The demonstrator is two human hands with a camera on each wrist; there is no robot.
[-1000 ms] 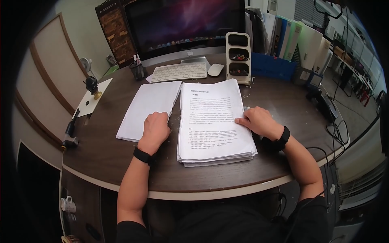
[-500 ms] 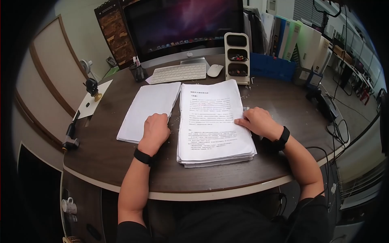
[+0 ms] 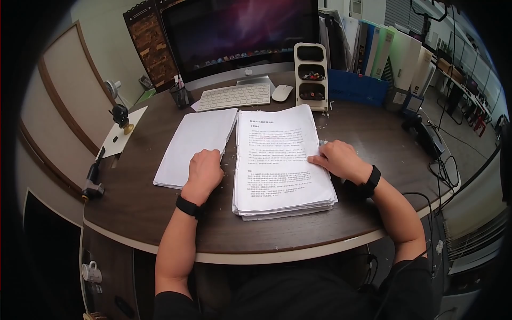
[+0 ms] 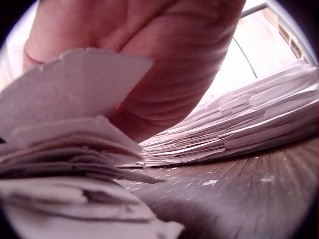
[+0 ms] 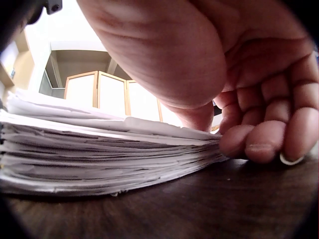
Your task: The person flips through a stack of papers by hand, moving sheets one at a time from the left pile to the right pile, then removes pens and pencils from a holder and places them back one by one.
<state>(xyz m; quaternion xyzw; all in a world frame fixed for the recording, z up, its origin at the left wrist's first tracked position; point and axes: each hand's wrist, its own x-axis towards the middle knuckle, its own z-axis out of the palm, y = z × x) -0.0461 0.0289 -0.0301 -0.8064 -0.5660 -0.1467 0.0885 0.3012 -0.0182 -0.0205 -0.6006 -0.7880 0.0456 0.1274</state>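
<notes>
Two stacks of white paper lie side by side on a dark wooden desk. My left hand (image 3: 204,173) rests at the right edge of the blank-faced left stack (image 3: 194,136); its fingers bend downward and their tips are hidden. In the left wrist view, loose sheet edges (image 4: 75,89) curl up in front of the palm. My right hand (image 3: 341,160) grips the right edge of the thicker printed stack (image 3: 282,184), thumb on the top page. The right wrist view shows curled fingers (image 5: 266,139) against that stack's side (image 5: 114,154), close above the desk.
Beyond the papers stand a keyboard (image 3: 234,97), a mouse (image 3: 281,93), a monitor (image 3: 240,37) and an upright organizer (image 3: 311,77). Binders (image 3: 397,58) and a blue folder (image 3: 357,86) line the back right. Black cables (image 3: 445,176) hang at the right edge. Paper scraps (image 4: 209,182) dot the desk.
</notes>
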